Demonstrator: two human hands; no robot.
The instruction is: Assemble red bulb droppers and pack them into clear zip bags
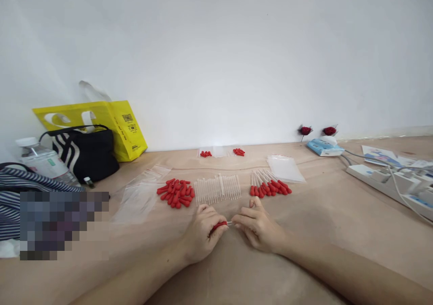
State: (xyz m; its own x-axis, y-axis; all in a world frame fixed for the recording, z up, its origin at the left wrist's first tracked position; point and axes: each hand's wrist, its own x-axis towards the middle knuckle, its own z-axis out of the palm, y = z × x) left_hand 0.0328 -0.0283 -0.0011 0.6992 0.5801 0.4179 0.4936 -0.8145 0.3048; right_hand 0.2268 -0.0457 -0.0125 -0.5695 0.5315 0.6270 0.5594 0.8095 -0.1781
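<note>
My left hand (205, 233) is closed around a red rubber bulb (219, 226), whose open end points right. From that end a clear glass dropper tube (229, 223) runs into the pinched fingers of my right hand (256, 226). Tube and bulb meet end to end; how deep the tube sits is hidden. Just beyond my left hand lies a pile of loose red bulbs (175, 193). A row of clear tubes (216, 189) lies side by side in the middle. Beyond my right hand, several droppers with red bulbs on their tubes (269, 185) are fanned out.
Clear zip bags (138, 196) lie at left, and another stack (286, 168) at right. Small bags with red bulbs (239, 152) rest by the wall. A yellow bag (126, 133), black pouch (91, 154) and bottle (47, 160) stand left; a power strip (382, 183) lies right.
</note>
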